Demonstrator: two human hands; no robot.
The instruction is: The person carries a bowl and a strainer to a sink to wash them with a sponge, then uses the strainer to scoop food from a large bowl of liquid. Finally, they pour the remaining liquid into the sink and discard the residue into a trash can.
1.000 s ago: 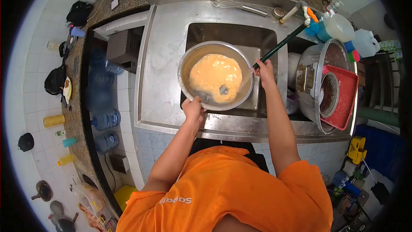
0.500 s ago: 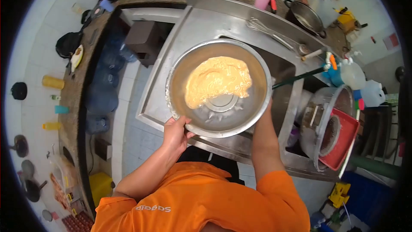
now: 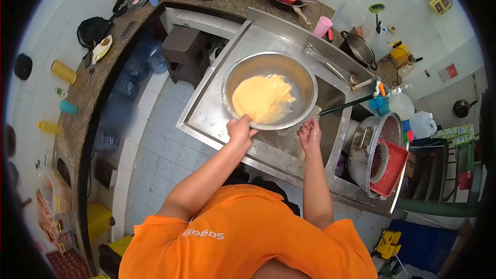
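Note:
A wide metal mixing bowl (image 3: pixel 307 75) with a thick pale-yellow mixture (image 3: pixel 262 98) spread inside it is over the steel sink unit. My left hand (image 3: pixel 241 131) is closed on the bowl's near-left rim, thumb on top. My right hand (image 3: pixel 310 133) is just off the near-right rim, over the sink basin (image 3: pixel 330 101). Its palm is turned up and its fingers are half curled and somewhat apart, with nothing visible in them. A dark green hose (image 3: pixel 346 106) passes just beyond that hand.
A whisk (image 3: pixel 325 62) lies behind the bowl on the steel top. To the right stand a large metal pot (image 3: pixel 361 147) and a red tray (image 3: pixel 391 168). A pink cup (image 3: pixel 322 27) and a dark pot (image 3: pixel 358 49) are at the back. Water jugs (image 3: pixel 125 88) are under the left counter.
My right hand has come out from beneath the bowl and now shows beside it. The bowl sits lower and farther from me, and the mixture has shifted. The head view has moved.

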